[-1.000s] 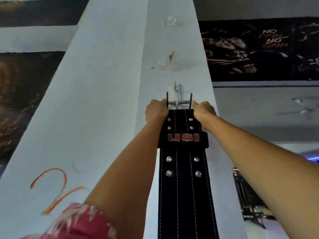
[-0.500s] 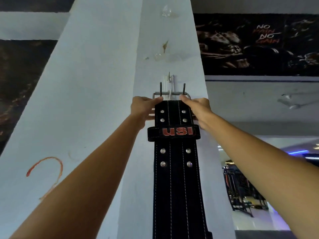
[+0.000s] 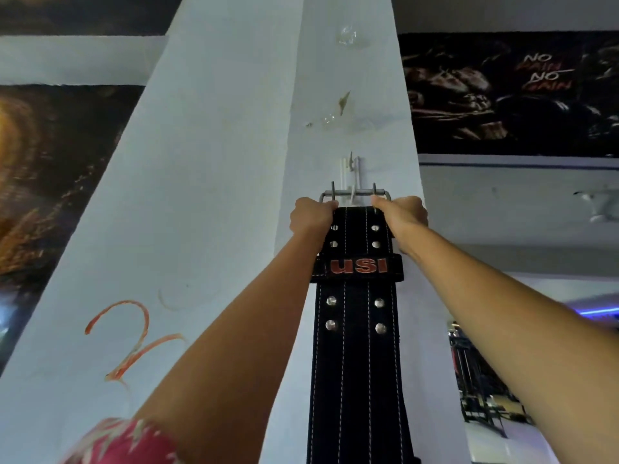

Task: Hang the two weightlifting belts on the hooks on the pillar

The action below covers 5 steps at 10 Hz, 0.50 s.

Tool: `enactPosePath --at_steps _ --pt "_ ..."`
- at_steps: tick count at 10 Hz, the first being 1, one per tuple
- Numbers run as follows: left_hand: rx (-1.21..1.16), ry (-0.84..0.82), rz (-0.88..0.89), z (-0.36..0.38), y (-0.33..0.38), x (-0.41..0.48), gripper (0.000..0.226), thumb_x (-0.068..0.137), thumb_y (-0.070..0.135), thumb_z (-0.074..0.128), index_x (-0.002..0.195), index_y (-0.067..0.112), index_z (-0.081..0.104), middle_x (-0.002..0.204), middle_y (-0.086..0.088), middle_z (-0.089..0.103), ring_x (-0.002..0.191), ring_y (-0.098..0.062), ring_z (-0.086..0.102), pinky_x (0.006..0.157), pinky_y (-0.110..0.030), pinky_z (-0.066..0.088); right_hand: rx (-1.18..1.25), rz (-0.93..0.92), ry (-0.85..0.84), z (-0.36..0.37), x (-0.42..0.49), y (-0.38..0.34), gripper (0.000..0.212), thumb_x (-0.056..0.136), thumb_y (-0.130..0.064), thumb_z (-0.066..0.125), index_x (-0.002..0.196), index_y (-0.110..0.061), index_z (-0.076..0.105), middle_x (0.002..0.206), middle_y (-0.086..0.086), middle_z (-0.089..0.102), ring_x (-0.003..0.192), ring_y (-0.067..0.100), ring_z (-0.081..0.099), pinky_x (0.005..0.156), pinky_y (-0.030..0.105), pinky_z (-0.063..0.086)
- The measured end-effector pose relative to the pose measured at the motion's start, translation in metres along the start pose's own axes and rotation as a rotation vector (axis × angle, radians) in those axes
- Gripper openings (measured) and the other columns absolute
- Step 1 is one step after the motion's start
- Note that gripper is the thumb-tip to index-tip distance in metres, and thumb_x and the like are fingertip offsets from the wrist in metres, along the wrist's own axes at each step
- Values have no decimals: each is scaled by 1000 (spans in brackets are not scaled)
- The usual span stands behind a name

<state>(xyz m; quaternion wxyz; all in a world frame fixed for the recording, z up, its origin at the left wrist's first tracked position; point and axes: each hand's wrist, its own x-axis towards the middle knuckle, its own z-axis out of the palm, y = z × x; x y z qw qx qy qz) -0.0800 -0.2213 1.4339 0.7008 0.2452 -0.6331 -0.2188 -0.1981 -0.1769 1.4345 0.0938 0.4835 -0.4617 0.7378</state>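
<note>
A black weightlifting belt [image 3: 355, 356] with white stitching, silver rivets and a red "USI" loop hangs straight down the front of the white pillar [image 3: 214, 182]. Its metal buckle [image 3: 355, 194] sits at the white hook [image 3: 351, 172] fixed to the pillar; the hook's tip passes through the buckle frame. My left hand [image 3: 313, 217] grips the belt's top left corner. My right hand [image 3: 402, 216] grips the top right corner. Only one belt is in view.
Tape remnants and a brown mark [image 3: 341, 105] sit higher on the pillar. Dark posters [image 3: 509, 95] hang on the walls to either side. Gym machines [image 3: 479, 390] stand low at the right. An orange scrawl [image 3: 127, 336] marks the pillar's left face.
Both hands have closed again around the belt's top corners after loosening half a second ago. The buckle stays at the hook. My head has tilted slightly.
</note>
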Motion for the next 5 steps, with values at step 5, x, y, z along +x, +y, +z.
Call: enactPosePath --at_steps 5 --pt "531 77 518 -32 -58 -160 58 99 40 30 148 13 18 158 -7 17 146 -21 10 118 -40 5 -469 -335 26 -50 -168 61 56 98 -41 25 146 -14 19 157 6 16 146 20 10 118 39 7"
